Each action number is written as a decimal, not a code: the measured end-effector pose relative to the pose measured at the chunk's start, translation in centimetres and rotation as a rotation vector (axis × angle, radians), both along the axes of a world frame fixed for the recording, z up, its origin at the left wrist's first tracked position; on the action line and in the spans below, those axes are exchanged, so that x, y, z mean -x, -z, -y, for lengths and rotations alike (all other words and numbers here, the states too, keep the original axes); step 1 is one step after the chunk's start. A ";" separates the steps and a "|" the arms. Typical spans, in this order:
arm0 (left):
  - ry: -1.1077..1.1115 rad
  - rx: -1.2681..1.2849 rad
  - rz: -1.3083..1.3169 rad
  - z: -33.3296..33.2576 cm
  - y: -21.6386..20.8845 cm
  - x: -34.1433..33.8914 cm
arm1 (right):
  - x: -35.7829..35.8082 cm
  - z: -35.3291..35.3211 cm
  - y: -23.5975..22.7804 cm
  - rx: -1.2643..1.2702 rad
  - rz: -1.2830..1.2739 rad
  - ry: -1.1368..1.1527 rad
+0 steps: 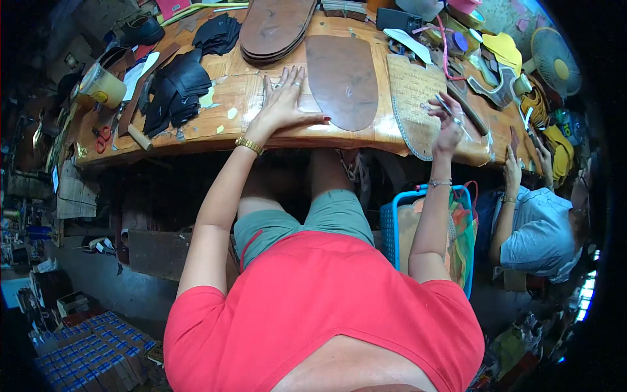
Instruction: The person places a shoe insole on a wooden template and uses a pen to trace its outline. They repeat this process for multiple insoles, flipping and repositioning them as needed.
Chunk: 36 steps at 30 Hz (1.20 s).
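Note:
My left hand (285,99) lies flat on the wooden table with its fingers spread. Its thumb reaches the left edge of a brown leather piece (343,75), which has a rounded near end and a small pale mark. Raised over the table's front edge, my right hand (449,129) is closed around a slim silver pen (445,102). Beneath and beside that hand is a tan pattern board (413,85) covered in handwriting, with a dotted rim. A stack of similar brown leather pieces (274,29) sits farther back, left of the single piece.
Black leather pieces (175,88), red-handled scissors (102,138) and a yellowish tub (103,86) are on the left. A dark bar (467,110) lies right of the board. Below stands a blue basket (389,230). Another person (539,228) works at the right, near a fan (555,60).

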<state>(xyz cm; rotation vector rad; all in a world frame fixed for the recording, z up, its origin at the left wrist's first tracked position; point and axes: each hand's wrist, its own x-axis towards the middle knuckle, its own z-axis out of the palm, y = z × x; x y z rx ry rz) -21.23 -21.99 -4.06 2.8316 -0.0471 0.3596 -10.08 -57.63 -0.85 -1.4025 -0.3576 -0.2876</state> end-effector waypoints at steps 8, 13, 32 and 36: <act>0.090 -0.011 -0.067 -1.9 -0.9 -2.7 | -2.0 -10.3 -0.8 -0.072 -0.058 -0.324; 0.106 0.011 -0.056 -2.4 -0.9 -3.0 | -3.4 -15.8 0.0 0.038 0.027 -0.462; 0.059 -0.031 0.001 -2.0 -1.0 -2.5 | -5.4 -22.7 2.7 0.498 0.364 -0.414; 0.060 -0.023 0.001 -1.7 -1.1 -2.5 | -5.5 -22.5 2.7 0.513 0.312 -0.435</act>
